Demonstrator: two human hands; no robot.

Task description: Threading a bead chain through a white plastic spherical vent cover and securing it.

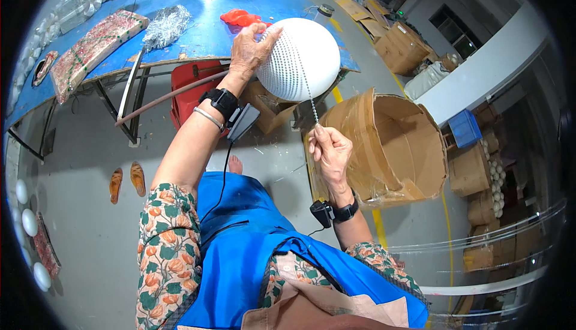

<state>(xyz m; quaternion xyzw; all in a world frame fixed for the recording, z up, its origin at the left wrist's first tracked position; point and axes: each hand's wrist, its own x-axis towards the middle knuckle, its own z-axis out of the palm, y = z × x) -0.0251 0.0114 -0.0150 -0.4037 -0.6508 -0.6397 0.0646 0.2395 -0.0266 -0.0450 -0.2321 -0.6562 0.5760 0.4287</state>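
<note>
left hand (251,51) rests parted fingers on a white ball (321,60); right hand (332,150) pinches a bead strand (314,111) between closed fingers.
a blue table (207,3) spreads beyond the left fingers; a cardboard box (384,174) stands on gray floor (276,156) right of the right fingers; the ball's underside is hidden.

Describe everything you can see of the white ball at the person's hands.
The white ball is large, round and smooth, perhaps plastic or foam. Close rows of small silvery beads cover much of its left side; the right is bare. The left hand touches its upper left, and a bead strand runs from it down to the right hand. In view it overlaps the blue table near its right end; any support beneath is unclear.
</note>
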